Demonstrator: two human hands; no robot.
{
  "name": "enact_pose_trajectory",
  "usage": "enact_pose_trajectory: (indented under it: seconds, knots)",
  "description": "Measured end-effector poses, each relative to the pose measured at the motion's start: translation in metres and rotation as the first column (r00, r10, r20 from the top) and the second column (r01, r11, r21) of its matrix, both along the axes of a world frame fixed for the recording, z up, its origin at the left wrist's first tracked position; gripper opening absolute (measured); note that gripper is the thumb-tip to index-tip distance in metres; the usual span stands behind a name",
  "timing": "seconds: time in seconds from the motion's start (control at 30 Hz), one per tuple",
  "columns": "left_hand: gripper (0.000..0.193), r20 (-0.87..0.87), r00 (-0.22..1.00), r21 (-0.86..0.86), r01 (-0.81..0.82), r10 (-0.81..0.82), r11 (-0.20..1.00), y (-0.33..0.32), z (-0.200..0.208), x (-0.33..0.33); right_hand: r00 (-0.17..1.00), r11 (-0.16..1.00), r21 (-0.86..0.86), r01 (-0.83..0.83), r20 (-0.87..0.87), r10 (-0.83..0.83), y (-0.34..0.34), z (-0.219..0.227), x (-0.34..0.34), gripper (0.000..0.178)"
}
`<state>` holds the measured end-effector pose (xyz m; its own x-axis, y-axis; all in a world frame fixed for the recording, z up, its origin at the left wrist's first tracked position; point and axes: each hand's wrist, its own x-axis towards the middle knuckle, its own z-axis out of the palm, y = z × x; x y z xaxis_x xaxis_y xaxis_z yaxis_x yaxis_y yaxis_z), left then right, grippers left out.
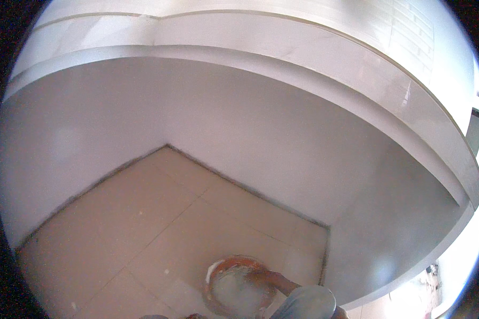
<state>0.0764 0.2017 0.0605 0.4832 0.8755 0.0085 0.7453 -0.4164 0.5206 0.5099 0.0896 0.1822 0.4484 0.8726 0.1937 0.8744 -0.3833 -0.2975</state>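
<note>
A round orange-red basin stands on the tiled floor at the lower middle, its rim smeared with white. Inside lies a pale, whitish material. My right hand reaches over the basin's right side, at or just inside the rim. Its fingers are dark and blurred against the basin, so I cannot make out whether they grip anything. A greyish, rounded piece of cloth covers part of the view below that forearm. My left hand is not recognisable; only a small brownish sliver shows at the lower edge.
Beige floor tiles meet pale walls along dark joints. A long white counter-like ledge curves overhead, jutting out from the walls. White tiling shows above it. Bright light and small debris appear at the far right.
</note>
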Motion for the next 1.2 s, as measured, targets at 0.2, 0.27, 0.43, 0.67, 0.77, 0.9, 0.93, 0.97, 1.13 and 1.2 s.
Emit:
enact_pose_trajectory:
  seconds: [0.2,0.27,0.43,0.67,0.77,0.9,0.93,0.97,1.13,1.2]
  knots:
    - [0.035,0.031,0.999,-0.012,-0.025,0.025,1.000,-0.019,-0.008,-0.016,1.000,1.000,-0.016,0.001,0.025,0.000,-0.007,0.005,-0.006,0.045]
    - [0.035,0.029,0.998,-0.020,-0.056,0.056,0.998,-0.039,-0.014,-0.026,0.999,0.999,-0.036,-0.015,0.028,0.016,-0.017,0.008,-0.007,0.045]
    - [0.033,0.017,0.988,-0.047,-0.151,0.152,0.987,-0.093,-0.029,-0.069,0.991,0.989,-0.072,-0.133,0.000,0.133,-0.031,0.028,-0.012,0.044]
    - [0.031,0.201,0.973,-0.072,-0.097,0.109,0.993,-0.188,-0.066,0.026,0.947,0.947,-0.014,-0.321,-0.013,0.321,-0.070,0.046,-0.007,0.044]
    - [0.030,0.253,0.965,-0.012,-0.063,0.064,0.998,-0.210,-0.073,0.076,0.921,0.922,0.033,-0.386,-0.039,0.387,-0.090,0.040,-0.006,0.043]
    - [0.029,0.301,0.950,0.026,-0.094,0.081,0.995,-0.157,-0.060,0.087,0.861,0.864,0.059,-0.501,-0.073,0.504,-0.026,0.057,-0.030,0.043]
    - [0.029,0.322,0.943,-0.013,-0.084,0.084,0.996,-0.145,-0.059,0.092,0.854,0.858,0.027,-0.513,-0.082,0.513,-0.005,0.064,-0.038,0.042]
    - [0.029,0.343,0.936,-0.038,-0.067,0.076,0.997,-0.148,-0.065,0.103,0.854,0.858,0.014,-0.514,-0.088,0.513,-0.005,0.061,-0.036,0.042]
    - [0.027,0.485,0.874,-0.100,0.013,0.037,0.995,-0.144,-0.058,0.133,0.867,0.871,-0.008,-0.491,-0.097,0.488,-0.014,0.095,-0.010,0.042]
    - [0.027,0.564,0.823,-0.088,-0.017,0.064,0.996,-0.114,-0.034,0.104,0.877,0.880,0.053,-0.472,-0.079,0.475,-0.021,0.119,0.000,0.041]
